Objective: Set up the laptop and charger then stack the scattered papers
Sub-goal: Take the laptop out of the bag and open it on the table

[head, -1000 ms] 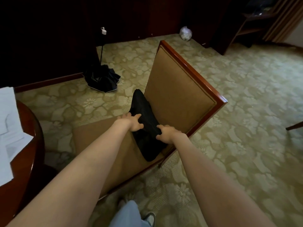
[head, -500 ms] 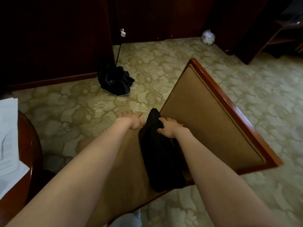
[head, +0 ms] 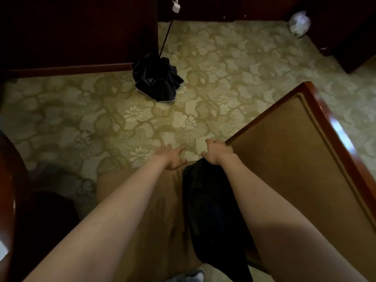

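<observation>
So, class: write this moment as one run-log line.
left hand: open, beside black bag | right hand: curled over bag's far end | bag: lying on chair seat

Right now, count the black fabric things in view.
2: the black bag on the chair seat, and a folded umbrella on the carpet by the wall. More may be hidden.

Chair: tan upholstery, glossy red-brown wood frame. Carpet: green-beige, floral. Black umbrella: collapsed on the carpet, shaft rising against dark wood panelling. Crumpled white bag: by the far wall. Table: rounded dark-wood edge, left.
</observation>
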